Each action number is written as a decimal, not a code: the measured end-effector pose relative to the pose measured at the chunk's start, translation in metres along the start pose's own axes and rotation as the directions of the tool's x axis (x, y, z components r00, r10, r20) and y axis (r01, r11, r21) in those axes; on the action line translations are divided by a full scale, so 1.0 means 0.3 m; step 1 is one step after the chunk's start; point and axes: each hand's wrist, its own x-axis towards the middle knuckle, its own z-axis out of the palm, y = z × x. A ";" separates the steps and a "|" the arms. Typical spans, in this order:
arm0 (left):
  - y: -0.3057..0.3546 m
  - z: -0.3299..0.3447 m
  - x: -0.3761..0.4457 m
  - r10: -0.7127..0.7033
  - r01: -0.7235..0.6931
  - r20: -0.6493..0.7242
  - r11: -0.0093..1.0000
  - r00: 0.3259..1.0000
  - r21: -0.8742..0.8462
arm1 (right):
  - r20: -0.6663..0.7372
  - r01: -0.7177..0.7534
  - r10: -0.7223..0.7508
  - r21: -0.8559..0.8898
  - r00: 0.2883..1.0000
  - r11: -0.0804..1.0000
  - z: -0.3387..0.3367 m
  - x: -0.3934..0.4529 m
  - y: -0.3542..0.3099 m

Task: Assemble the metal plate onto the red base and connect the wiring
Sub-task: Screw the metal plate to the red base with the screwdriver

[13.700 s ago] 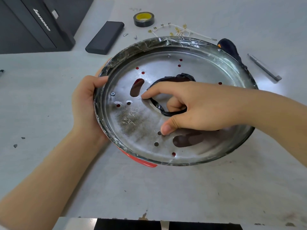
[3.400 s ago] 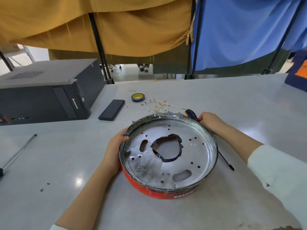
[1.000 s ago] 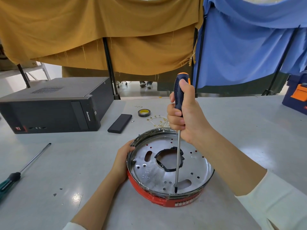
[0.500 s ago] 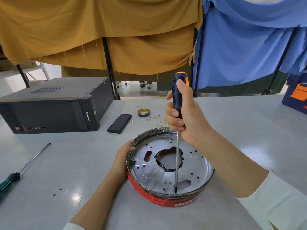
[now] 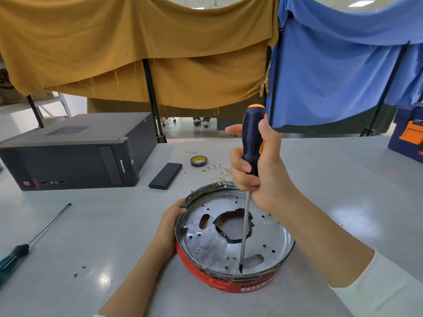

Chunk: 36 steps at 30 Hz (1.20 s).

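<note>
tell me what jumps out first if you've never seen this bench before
The right hand grips a black and orange screwdriver held upright, its tip down near the front edge of the round metal plate. That plate sits on a red base in the middle of the table, with the left hand holding its left rim. Behind hang mustard and blue curtains.

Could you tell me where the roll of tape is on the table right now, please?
In the head view, the roll of tape lies flat on the table, beyond the metal plate, between the flat black case and the screwdriver.
</note>
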 end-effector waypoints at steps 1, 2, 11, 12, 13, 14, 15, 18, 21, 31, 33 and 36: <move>-0.001 0.001 0.001 -0.010 0.010 0.002 1.000 1.000 -0.017 | 0.021 -0.006 0.005 0.011 1.000 1.000 -0.001 -0.001 -0.001; -0.001 0.001 0.001 -0.023 0.023 0.001 0.999 1.000 -0.029 | 0.046 -0.011 0.010 0.022 0.999 1.000 -0.002 -0.001 -0.002; -0.011 -0.004 0.010 -0.004 0.004 0.007 1.000 1.000 -0.025 | 0.168 -0.023 0.019 0.020 0.986 1.000 -0.011 0.009 0.007; -0.012 -0.006 0.010 -0.002 0.002 0.011 1.000 1.000 -0.028 | 0.183 -0.024 0.018 0.033 0.983 0.999 -0.012 0.011 0.008; -0.014 -0.007 0.011 0.000 0.000 0.014 1.000 1.000 -0.030 | 0.204 -0.024 0.014 0.047 0.979 0.999 -0.013 0.013 0.009; -0.015 -0.007 0.011 0.001 -0.001 0.017 0.999 1.000 -0.034 | 0.228 -0.024 0.010 0.060 0.974 0.998 -0.013 0.014 0.007; -0.015 -0.008 0.011 -0.001 0.002 0.021 0.999 1.000 -0.041 | 0.251 -0.025 0.007 0.070 0.968 0.997 -0.012 0.016 0.004; -0.016 -0.010 0.011 -0.004 0.006 0.032 0.998 0.999 -0.058 | 0.316 -0.046 0.012 0.099 0.949 0.994 -0.009 0.018 -0.005; -0.014 -0.008 0.012 -0.007 0.009 0.034 0.998 0.999 -0.059 | 0.351 -0.062 0.018 0.113 0.936 0.992 -0.003 0.020 -0.013; -0.014 -0.008 0.014 0.006 -0.004 0.033 0.998 0.999 -0.064 | 0.325 0.015 -0.030 0.049 0.945 0.999 0.038 0.011 -0.021; -0.017 -0.009 0.014 0.016 -0.014 0.032 0.999 0.999 -0.051 | 0.334 0.012 -0.024 0.040 0.942 0.999 0.044 0.007 -0.027; -0.016 -0.009 0.013 0.013 -0.012 0.025 0.999 1.000 -0.045 | 0.346 0.006 -0.023 0.050 0.938 0.999 0.051 0.001 -0.034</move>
